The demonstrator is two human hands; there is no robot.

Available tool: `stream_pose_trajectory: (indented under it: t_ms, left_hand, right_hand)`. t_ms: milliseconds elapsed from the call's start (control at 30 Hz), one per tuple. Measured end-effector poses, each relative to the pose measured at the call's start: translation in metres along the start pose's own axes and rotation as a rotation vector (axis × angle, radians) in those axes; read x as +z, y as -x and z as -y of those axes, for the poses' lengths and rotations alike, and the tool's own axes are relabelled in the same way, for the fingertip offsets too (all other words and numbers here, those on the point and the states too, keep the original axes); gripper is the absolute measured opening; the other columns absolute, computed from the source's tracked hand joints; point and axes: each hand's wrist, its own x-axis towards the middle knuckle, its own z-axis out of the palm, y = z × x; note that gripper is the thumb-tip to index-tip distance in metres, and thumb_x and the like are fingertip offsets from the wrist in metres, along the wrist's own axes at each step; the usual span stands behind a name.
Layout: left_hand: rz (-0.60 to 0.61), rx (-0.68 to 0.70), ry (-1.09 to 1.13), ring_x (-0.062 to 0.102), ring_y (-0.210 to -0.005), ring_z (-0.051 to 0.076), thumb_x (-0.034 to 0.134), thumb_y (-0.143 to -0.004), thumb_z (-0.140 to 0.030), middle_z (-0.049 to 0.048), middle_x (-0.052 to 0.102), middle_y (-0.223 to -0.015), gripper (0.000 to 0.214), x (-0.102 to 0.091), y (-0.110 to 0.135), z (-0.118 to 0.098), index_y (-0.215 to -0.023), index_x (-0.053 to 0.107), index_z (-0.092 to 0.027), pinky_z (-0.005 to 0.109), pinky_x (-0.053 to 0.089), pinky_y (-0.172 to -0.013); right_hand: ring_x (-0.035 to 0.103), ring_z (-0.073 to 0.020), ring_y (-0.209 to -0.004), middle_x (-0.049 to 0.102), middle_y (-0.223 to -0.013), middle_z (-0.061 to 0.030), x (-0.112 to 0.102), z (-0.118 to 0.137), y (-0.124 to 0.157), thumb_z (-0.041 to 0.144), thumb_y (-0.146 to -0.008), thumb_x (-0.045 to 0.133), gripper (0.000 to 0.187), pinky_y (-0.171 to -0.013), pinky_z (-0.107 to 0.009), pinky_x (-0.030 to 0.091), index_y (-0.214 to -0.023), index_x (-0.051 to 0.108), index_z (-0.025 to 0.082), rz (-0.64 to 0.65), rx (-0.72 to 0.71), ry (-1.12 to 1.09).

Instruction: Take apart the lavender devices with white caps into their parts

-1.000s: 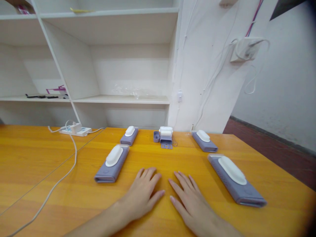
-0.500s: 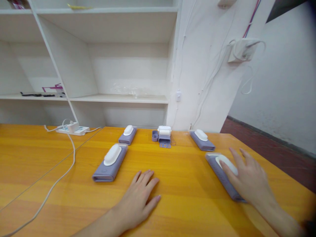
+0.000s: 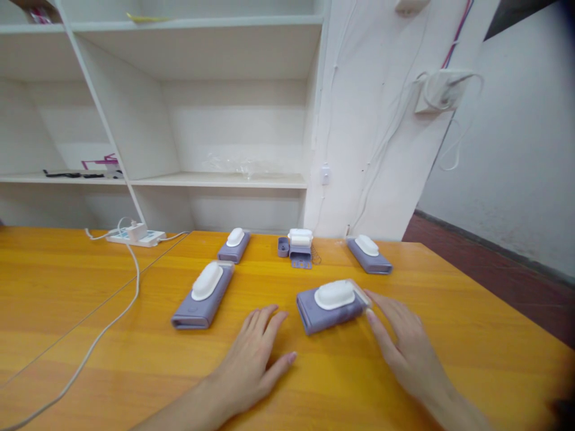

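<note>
While the right hand (image 3: 402, 341) rests open-fingered against the centre device (image 3: 330, 306), ungripped, a push could skew it; left hand (image 3: 256, 362) lies flat on the worktop (image 3: 90, 335).

Open tabletop (image 3: 67, 287) beyond cable (image 3: 112, 326)

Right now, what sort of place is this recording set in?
Probably a small workroom or assembly bench, not a home: an orange wooden table holds several identical lilac rectangular devices with white oval tops, below bare white shelving and loose wall wiring.
</note>
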Motion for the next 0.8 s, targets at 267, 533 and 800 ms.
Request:
stream_pose_trajectory:
  t_ms: [267, 533, 800]
  left_hand:
    - [-0.077, -0.036, 0.023, 0.036, -0.127, 0.026, 0.049, -0.085, -0.044, 0.0106, 0.036, -0.139, 0.059, 0.005, -0.002, 0.006, -0.137, 0.029, -0.024, 0.044, 0.034, -0.106]
    - [-0.245, -0.053, -0.127, 0.034, -0.126, 0.036, 0.06, -0.064, -0.069, 0.0162, 0.037, -0.137, 0.092, 0.009, -0.029, 0.009, -0.136, 0.031, -0.02, 0.057, 0.027, -0.103]
    - [-0.128, 0.017, -0.164, 0.049, -0.112, 0.029, 0.042, -0.074, -0.074, 0.0144, 0.053, -0.121, 0.084, -0.006, -0.083, 0.022, -0.133, 0.035, -0.016, 0.047, 0.031, -0.1]
  right_hand:
    - [0.03, -0.021, -0.134, 0.035, -0.145, -0.0066, 0.038, 0.003, -0.015, 0.044, -0.092, 0.034, 0.054, -0.112, -0.042, 0.026, -0.14, 0.032, 0.019, 0.185, 0.132, -0.216]
    - [0.04, -0.0207, -0.127, 0.045, -0.139, -0.0046, 0.048, 0.056, -0.017, 0.039, -0.092, 0.037, 0.049, -0.107, -0.041, 0.033, -0.139, 0.033, 0.024, 0.204, -0.015, -0.221]
    - [0.049, -0.0246, -0.114, 0.055, -0.122, -0.0114, 0.078, 0.05, -0.056, 0.039, -0.093, 0.033, 0.042, -0.099, -0.043, 0.038, -0.125, 0.049, 0.018, 0.132, 0.04, -0.271]
